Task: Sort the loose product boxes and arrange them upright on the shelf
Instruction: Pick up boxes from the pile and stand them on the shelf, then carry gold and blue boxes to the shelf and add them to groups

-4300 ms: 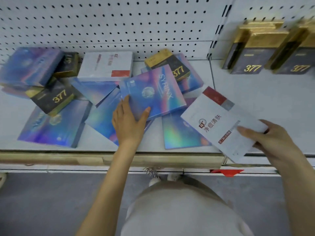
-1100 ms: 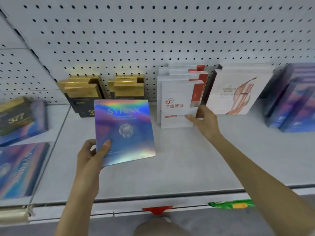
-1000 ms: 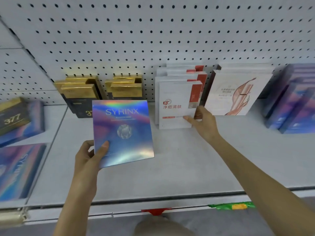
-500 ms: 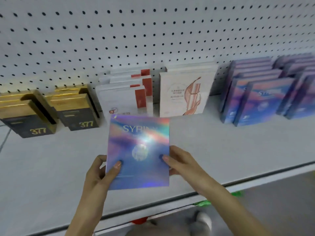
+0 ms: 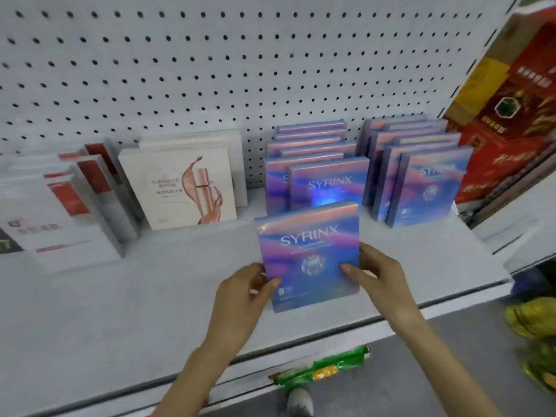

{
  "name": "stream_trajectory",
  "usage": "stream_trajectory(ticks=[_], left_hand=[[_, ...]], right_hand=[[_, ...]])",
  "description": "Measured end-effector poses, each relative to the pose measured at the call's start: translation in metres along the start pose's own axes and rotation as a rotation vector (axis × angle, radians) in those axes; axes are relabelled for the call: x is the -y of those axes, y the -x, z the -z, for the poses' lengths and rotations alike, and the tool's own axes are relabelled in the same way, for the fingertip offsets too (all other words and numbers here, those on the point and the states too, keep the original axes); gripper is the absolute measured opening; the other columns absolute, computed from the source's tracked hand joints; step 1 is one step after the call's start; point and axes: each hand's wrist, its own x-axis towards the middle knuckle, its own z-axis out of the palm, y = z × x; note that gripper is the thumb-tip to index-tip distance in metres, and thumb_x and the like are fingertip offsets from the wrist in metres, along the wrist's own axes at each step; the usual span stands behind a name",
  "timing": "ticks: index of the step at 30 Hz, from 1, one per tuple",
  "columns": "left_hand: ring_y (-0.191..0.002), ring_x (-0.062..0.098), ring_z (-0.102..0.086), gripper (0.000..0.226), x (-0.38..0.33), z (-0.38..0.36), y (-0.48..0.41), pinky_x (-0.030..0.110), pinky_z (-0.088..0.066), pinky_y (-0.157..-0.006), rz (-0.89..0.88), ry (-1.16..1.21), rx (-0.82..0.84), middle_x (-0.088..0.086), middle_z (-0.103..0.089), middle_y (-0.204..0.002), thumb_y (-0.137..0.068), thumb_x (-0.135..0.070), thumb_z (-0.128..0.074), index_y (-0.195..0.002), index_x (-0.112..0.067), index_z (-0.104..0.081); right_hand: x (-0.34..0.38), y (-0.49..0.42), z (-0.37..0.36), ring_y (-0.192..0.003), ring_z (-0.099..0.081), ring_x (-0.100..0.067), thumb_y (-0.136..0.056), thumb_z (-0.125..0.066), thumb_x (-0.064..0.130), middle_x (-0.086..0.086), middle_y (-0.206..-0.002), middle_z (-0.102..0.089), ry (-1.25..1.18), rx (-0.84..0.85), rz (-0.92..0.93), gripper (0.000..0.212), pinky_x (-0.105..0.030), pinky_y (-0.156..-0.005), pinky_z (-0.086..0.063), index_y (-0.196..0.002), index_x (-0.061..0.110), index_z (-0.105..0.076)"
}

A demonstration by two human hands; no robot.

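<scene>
Both hands on one holographic SYRINX box, upright over the shelf, just before two standing SYRINX rows. Left hand and right hand pinch its side edges, thumbs on front.

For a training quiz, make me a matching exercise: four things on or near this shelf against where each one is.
Things:
1 loose blue box
2 cream box with a bottle picture
3 red carton
4 green wrapper

Places:
A far right end
B below the shelf front edge
C between left hand and right hand
D just left of the blue rows

Pairs: 1-C, 2-D, 3-A, 4-B
</scene>
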Motion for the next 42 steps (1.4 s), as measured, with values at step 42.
stream_trajectory(ticks=[42], left_hand=[[-0.101, 0.007, -0.060, 0.031, 0.067, 0.062, 0.166, 0.009, -0.045, -0.079, 0.389, 0.184, -0.441, -0.004, -0.058, -0.114, -0.088, -0.016, -0.065, -0.115, -0.027, -0.053]], right_hand=[[0.045, 0.095, -0.147, -0.089, -0.065, -0.007, -0.084, -0.067, -0.001, 0.003, -0.109, -0.064, -0.224, 0.208, -0.068, 0.034, -0.021, -0.081, -0.052, -0.109, 0.019, -0.056]])
